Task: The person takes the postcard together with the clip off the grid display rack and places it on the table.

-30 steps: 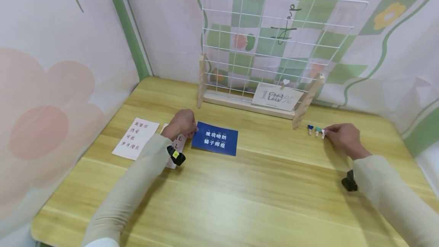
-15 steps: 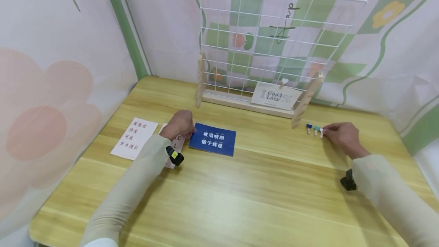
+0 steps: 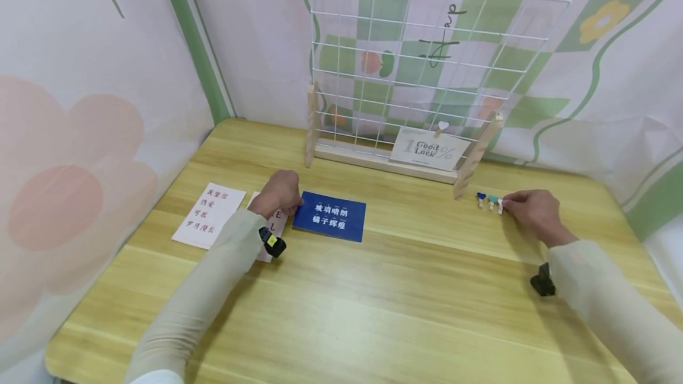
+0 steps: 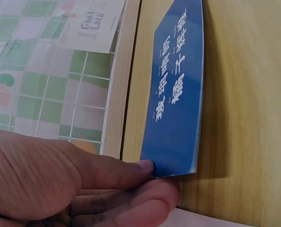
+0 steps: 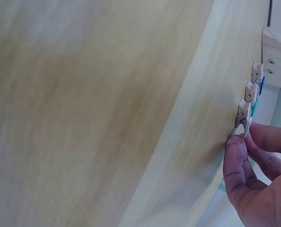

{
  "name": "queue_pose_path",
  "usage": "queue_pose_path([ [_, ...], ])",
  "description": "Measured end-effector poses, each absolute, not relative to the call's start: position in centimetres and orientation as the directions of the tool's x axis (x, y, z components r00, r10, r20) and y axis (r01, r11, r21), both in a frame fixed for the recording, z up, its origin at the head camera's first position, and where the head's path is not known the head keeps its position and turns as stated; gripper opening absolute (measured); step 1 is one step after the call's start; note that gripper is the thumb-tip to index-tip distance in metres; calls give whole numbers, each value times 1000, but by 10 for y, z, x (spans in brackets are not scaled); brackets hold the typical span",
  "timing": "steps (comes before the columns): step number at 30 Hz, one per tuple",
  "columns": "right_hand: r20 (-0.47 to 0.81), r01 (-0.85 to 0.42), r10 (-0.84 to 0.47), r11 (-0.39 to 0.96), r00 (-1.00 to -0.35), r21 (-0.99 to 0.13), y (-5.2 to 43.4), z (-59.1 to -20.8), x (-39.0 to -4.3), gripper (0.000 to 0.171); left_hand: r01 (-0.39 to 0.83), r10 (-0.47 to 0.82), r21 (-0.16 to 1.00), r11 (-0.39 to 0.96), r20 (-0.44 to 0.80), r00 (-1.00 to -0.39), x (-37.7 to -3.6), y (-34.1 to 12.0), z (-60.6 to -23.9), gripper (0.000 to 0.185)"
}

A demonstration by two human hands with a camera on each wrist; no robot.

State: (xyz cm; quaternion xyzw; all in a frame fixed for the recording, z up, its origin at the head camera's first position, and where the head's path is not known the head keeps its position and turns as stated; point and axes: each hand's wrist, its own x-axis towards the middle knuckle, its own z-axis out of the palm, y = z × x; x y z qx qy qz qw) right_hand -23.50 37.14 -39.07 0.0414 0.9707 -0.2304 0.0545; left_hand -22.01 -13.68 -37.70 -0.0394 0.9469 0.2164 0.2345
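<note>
My left hand (image 3: 278, 193) pinches the left end of a blue card (image 3: 331, 218) with white Chinese writing. In the left wrist view its thumb lies on top of the card (image 4: 178, 90) and the fingers are underneath, with a shadow on the wood beside it. Over on the right, my right hand (image 3: 535, 213) pinches a small clothespin with a white top (image 3: 500, 206). The right wrist view has this clothespin (image 5: 243, 112) between thumb and fingertips. Beside it are a teal-topped clothespin (image 5: 251, 92) and a dark blue heart clothespin (image 3: 481, 199).
A white wire grid (image 3: 405, 46) on a wooden stand (image 3: 384, 168) is at the back. A "Good Luck" card (image 3: 429, 150) hangs low on it from a white heart clothespin (image 3: 441, 129). Two pale cards lie left: one with Chinese writing (image 3: 209, 215), another partly under my left hand (image 3: 276, 227).
</note>
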Motion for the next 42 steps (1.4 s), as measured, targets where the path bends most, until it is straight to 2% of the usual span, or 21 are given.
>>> queue_pose_path([
  [11, -68, 63, 37, 894, -997, -443, 372, -390, -231, 38, -143, 57, 403, 904, -446, -893, -216, -138, -372, 14],
  [16, -63, 71, 48, 894, -997, -442, 376, -389, -230, 40, -128, 47, 387, 913, -413, -910, -218, -136, -368, 19],
  [21, 67, 24, 59, 902, -996, -432, 379, -388, -230, 34, -97, 43, 401, 911, -324, -945, -221, -133, -366, 25],
  [28, 227, -76, 16, 916, -974, -394, 370, -381, -231, 29, 9, 101, 441, 897, -185, -978, -221, -128, -369, 14],
  [35, 305, -147, -27, 913, -952, -380, 357, -371, -229, 29, 26, 106, 465, 885, -146, -984, -222, -122, -371, 14],
  [42, 392, -218, -57, 899, -918, -379, 346, -355, -231, 26, 37, 109, 487, 872, -121, -987, -224, -115, -371, 23],
])
